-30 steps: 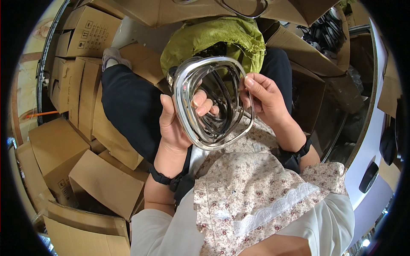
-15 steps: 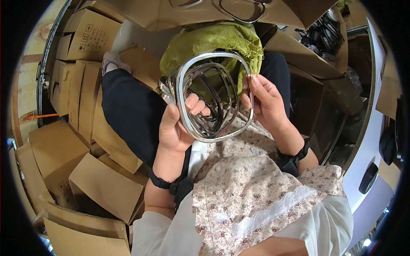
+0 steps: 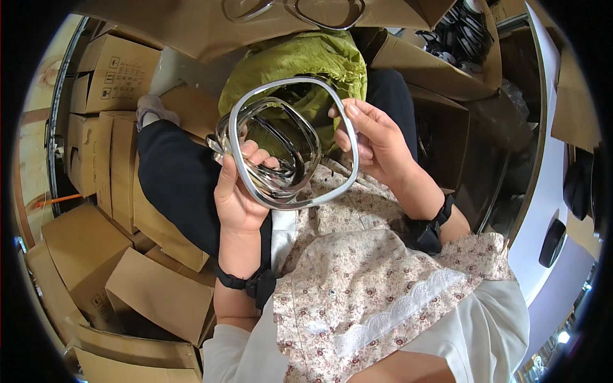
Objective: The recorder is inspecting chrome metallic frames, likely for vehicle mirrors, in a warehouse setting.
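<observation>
Clock is the frame's, 12 at top. Apron (image 3: 357, 274), floral, nearest, 5 o'clock. Black strap (image 3: 239, 281) on left wrist, 7 o'clock; another strap (image 3: 429, 235) on right wrist, 4 o'clock. Left hand (image 3: 241, 205), 9 o'clock: fingers hooked through the rings, thumb outside, clamping several together. Right hand (image 3: 380, 145), 2 o'clock: thumb and fingers pinching the front ring at its own 2 o'clock.

Front ring (image 3: 290, 205): silver, rounded-square, held up at 12, just above centre, facing camera. Other rings (image 3: 318, 147), shiny and dark-toned, bunched behind it toward 11; front ring stands apart from them on the right-hand side.

Beyond: dark trousers (image 3: 185, 179), 9 to 10. Green sack (image 3: 287, 60), 12, behind the rings. Open carton (image 3: 150, 290), 8 o'clock. Parts box (image 3: 421, 67), 1 o'clock, black pieces inside. Top box (image 3: 172, 29), farthest, 11 to 12, loose rings (image 3: 332, 27) on it.
</observation>
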The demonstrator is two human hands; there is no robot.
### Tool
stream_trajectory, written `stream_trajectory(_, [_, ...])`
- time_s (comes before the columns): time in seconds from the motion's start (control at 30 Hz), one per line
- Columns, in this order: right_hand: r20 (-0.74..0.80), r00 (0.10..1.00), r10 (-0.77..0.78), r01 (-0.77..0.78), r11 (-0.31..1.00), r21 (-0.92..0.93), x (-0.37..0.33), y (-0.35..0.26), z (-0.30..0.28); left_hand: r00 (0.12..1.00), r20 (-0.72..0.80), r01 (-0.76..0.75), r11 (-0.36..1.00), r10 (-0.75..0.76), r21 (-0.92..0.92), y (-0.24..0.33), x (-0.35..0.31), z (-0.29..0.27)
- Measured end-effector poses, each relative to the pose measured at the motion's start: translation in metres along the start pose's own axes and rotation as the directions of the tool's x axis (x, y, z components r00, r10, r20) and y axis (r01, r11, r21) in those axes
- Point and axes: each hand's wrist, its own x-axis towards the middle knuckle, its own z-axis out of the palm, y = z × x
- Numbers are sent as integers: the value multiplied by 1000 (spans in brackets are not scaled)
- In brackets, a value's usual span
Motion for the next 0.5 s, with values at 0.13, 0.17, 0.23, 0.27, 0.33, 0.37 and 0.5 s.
stream_trajectory(0.13, [-12, 998, 54, -52, 991, 120, 3, 5, -5, 1000, -3, 15, 1000, -15, -4, -1, 0, 1])
stream_trajectory(0.17, [-26, 997, 74, -69, 987, 148, 5, 6, -7, 1000, -7, 17, 1000, -17, -3, -1, 0, 2])
stream_trajectory(0.23, [-22, 996, 85, -80, 983, 166, 7, 10, -10, 999, -35, -4, 996, 7, 87, -1, 0, 3])
stream_trajectory(0.27, [-39, 993, 115, -106, 975, 194, 7, 11, -11, 999, -48, -7, 995, 12, 103, -1, 0, 4])
stream_trajectory(0.33, [-35, 984, 176, -160, 949, 273, 9, 14, -14, 999, -36, -9, 996, 12, 93, -1, 0, 5])
stream_trajectory(0.37, [-20, 984, 177, -165, 947, 275, 9, 16, -15, 1000, -19, -12, 996, 13, 86, -1, 0, 6])
stream_trajectory(0.5, [-47, 978, 205, -187, 950, 251, 12, 22, -18, 998, -55, -33, 993, 39, 110, -3, -1, 9])
